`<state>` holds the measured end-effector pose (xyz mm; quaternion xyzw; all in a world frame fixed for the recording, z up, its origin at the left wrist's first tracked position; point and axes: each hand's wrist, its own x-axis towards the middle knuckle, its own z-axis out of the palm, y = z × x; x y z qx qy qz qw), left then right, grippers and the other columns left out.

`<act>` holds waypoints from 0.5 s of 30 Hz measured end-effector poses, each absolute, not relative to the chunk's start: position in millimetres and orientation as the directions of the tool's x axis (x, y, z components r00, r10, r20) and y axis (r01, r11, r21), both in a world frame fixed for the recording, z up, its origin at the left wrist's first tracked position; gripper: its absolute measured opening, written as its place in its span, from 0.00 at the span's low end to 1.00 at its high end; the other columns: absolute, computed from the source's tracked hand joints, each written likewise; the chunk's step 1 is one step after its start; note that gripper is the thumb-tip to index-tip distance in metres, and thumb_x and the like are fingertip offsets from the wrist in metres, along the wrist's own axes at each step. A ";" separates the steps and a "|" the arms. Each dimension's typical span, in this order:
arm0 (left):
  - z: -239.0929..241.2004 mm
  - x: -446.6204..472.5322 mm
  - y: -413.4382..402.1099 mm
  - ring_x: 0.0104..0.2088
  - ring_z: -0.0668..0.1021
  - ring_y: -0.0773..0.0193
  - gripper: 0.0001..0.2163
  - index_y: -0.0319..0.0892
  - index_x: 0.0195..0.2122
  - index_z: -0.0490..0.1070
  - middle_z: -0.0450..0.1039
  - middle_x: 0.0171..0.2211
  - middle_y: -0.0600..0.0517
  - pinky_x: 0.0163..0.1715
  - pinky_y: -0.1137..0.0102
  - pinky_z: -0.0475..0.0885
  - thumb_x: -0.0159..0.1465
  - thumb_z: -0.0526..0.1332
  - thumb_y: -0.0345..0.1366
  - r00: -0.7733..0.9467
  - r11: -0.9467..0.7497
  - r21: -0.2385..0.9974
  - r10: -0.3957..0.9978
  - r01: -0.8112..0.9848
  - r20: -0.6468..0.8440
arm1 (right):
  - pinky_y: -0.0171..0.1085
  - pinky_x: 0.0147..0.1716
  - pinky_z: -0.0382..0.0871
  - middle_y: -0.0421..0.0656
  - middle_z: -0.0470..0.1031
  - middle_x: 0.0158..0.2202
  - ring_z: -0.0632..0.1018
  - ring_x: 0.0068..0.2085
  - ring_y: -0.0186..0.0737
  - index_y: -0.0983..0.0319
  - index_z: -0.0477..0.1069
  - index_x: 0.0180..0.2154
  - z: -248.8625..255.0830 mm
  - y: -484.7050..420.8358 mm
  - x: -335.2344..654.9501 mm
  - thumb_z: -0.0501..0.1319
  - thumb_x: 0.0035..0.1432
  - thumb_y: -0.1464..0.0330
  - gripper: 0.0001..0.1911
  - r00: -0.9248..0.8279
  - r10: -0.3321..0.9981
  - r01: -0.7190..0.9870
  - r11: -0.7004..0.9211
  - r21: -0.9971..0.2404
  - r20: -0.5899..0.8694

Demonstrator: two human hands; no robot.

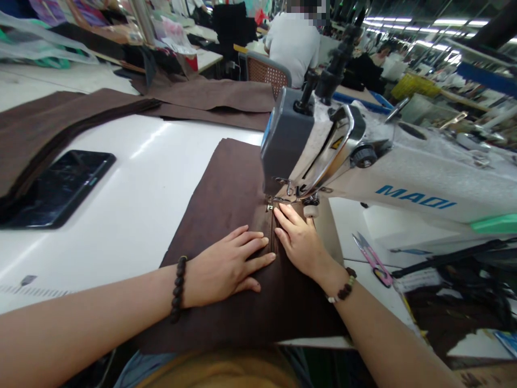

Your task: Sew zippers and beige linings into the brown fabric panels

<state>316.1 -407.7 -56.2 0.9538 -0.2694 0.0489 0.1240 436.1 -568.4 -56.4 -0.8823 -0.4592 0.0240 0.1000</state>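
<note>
Work in hand: a brown panel [218, 199] lies flat on the white table [149, 167], its far part at the head of the sewing machine [420, 178]. A narrow seam line [272, 237] runs from the small metal foot [270, 206] back toward the worker.

Progress: my judgement is mid-seam, since the panel sits at the foot with both hands on it. Stitches are too small to see, so the share done and the share left cannot be told. More brown pieces [60, 116] lie at the far left; whether sewn or waiting, cannot tell.

Grip: neither hand pinches anything. The left hand [222, 264] rests flat, fingers slightly spread, tips at the left of the seam line. The right hand [301, 240] lies palm down to the right of that line, foremost fingertips just beside the foot. The panel is therefore under both hands, seam line between them.

Pink-handled snips [375, 261] lie to the right, apart from the right hand.
</note>
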 end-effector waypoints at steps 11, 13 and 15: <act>-57.2 331.2 -401.3 0.53 0.64 0.50 0.22 0.41 0.56 0.60 0.62 0.51 0.42 0.54 0.52 0.56 0.63 0.54 0.45 0.845 -0.827 0.175 -0.516 -0.534 0.143 | 0.50 0.57 0.52 0.47 0.63 0.56 0.66 0.55 0.42 0.62 0.60 0.55 -59.1 -561.9 451.5 0.45 0.63 0.68 0.20 0.589 0.804 0.791 -0.552 -0.262 0.082; -56.7 334.0 -400.0 0.53 0.64 0.50 0.22 0.41 0.56 0.60 0.62 0.51 0.42 0.54 0.52 0.56 0.64 0.54 0.45 0.848 -0.831 0.171 -0.511 -0.529 0.141 | 0.51 0.57 0.51 0.48 0.65 0.54 0.68 0.52 0.42 0.61 0.61 0.54 -59.5 -560.8 454.1 0.45 0.63 0.67 0.19 0.588 0.803 0.796 -0.554 -0.245 0.095; -56.4 336.7 -398.3 0.52 0.64 0.50 0.22 0.42 0.56 0.60 0.63 0.51 0.42 0.54 0.52 0.56 0.64 0.53 0.45 0.849 -0.833 0.166 -0.510 -0.528 0.140 | 0.52 0.57 0.50 0.48 0.67 0.52 0.69 0.51 0.42 0.60 0.63 0.52 -60.3 -559.7 456.7 0.45 0.63 0.67 0.18 0.582 0.805 0.805 -0.549 -0.225 0.118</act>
